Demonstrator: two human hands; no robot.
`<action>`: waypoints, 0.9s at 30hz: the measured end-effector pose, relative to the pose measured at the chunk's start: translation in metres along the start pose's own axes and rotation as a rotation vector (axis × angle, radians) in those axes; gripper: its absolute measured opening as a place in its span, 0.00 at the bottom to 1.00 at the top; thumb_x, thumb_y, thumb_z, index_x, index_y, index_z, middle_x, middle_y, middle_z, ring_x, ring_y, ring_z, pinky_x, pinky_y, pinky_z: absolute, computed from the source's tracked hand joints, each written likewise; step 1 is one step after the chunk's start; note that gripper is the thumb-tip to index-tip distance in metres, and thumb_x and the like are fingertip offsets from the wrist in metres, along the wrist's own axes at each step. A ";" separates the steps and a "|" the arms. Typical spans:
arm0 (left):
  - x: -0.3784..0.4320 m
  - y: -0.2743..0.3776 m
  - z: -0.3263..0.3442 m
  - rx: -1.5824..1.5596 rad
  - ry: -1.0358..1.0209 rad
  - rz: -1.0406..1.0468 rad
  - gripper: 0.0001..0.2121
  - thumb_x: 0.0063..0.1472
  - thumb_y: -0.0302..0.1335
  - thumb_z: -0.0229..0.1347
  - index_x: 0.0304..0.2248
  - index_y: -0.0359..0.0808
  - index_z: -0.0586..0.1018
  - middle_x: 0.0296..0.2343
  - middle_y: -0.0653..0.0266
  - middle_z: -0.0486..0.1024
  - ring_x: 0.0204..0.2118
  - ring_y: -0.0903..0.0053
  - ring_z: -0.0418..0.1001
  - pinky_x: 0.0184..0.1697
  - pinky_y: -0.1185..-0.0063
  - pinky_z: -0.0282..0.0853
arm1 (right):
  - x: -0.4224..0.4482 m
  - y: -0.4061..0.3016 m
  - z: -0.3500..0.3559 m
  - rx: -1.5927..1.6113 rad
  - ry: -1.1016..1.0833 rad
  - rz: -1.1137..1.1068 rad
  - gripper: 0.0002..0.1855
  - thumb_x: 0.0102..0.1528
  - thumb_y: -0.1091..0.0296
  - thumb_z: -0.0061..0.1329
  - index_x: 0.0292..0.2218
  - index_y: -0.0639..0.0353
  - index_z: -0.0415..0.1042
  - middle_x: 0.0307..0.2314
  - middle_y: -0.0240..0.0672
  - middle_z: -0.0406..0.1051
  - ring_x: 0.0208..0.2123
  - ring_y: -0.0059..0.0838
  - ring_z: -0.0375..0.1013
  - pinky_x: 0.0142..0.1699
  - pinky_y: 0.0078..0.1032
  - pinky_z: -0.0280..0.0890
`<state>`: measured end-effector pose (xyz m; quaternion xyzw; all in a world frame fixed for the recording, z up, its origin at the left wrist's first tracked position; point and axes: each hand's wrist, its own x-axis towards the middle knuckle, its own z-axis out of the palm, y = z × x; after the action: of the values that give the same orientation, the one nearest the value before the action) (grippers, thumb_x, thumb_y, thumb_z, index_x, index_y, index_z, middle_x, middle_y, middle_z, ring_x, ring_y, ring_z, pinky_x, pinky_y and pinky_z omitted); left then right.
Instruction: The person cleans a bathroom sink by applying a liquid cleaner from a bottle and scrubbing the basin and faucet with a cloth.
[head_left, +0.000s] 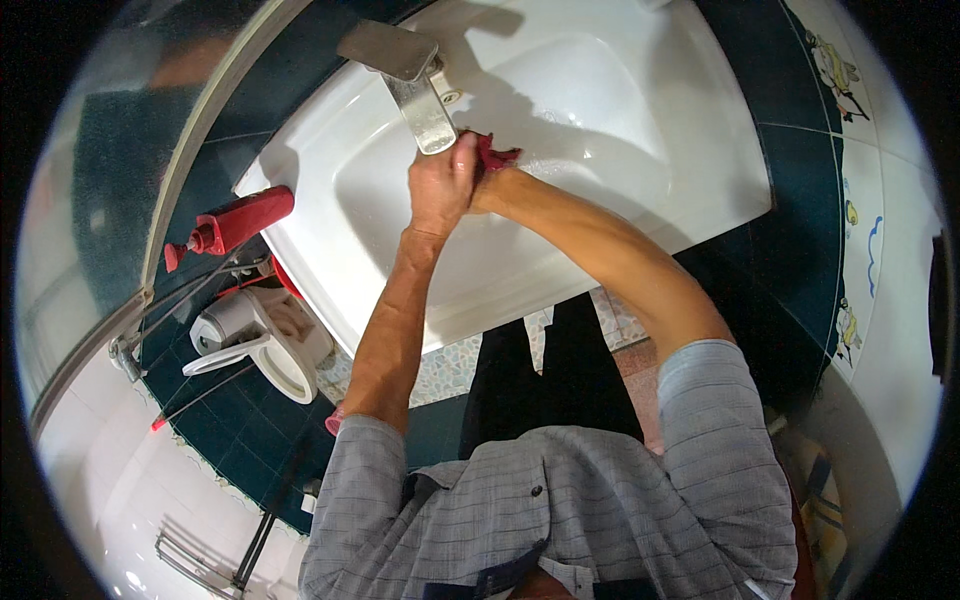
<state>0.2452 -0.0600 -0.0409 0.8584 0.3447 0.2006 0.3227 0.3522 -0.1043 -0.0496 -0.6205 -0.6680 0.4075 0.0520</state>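
Over the white washbasin (480, 277), just in front of the metal faucet (424, 105), my two hands press together around a dark red cloth (496, 154). My left hand (440, 184) lies nearest the spout, its fingers curled against the cloth. Partly hidden behind it, my right hand (487, 191) also grips the cloth; its fingers are mostly out of sight. A loose end of the cloth sticks out on the right side of the hands. Whether water runs from the spout cannot be told.
A red pump bottle (251, 217) stands on the basin's left corner. Below left is a white toilet (289, 360) with its lid raised. A framed mirror (214, 97) lies along the left. Dark tiles (799, 187) border the basin on the right.
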 end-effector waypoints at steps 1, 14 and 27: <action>-0.003 -0.006 -0.004 0.015 0.024 -0.073 0.13 0.69 0.34 0.50 0.37 0.31 0.80 0.32 0.47 0.79 0.33 0.50 0.78 0.35 0.67 0.72 | -0.008 -0.003 0.005 0.065 -0.042 0.056 0.20 0.59 0.67 0.46 0.52 0.59 0.70 0.48 0.42 0.75 0.53 0.43 0.71 0.56 0.46 0.64; -0.057 0.106 -0.021 -0.380 0.027 -0.048 0.20 0.77 0.36 0.37 0.49 0.27 0.74 0.42 0.54 0.75 0.43 0.71 0.73 0.49 0.74 0.69 | 0.035 0.044 0.050 1.717 -0.101 -0.434 0.31 0.63 0.52 0.48 0.60 0.62 0.64 0.52 0.41 0.72 0.53 0.33 0.71 0.56 0.30 0.66; -0.059 0.041 -0.005 -0.103 -0.092 0.074 0.08 0.67 0.28 0.53 0.34 0.31 0.77 0.39 0.51 0.73 0.45 0.55 0.69 0.52 0.64 0.64 | 0.059 0.041 0.021 2.052 -0.115 -0.364 0.36 0.63 0.41 0.45 0.58 0.65 0.68 0.53 0.49 0.73 0.50 0.42 0.76 0.54 0.34 0.71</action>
<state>0.2208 -0.1235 -0.0160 0.8612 0.2866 0.1900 0.3742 0.3589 -0.0674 -0.1142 -0.1479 -0.0859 0.7942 0.5831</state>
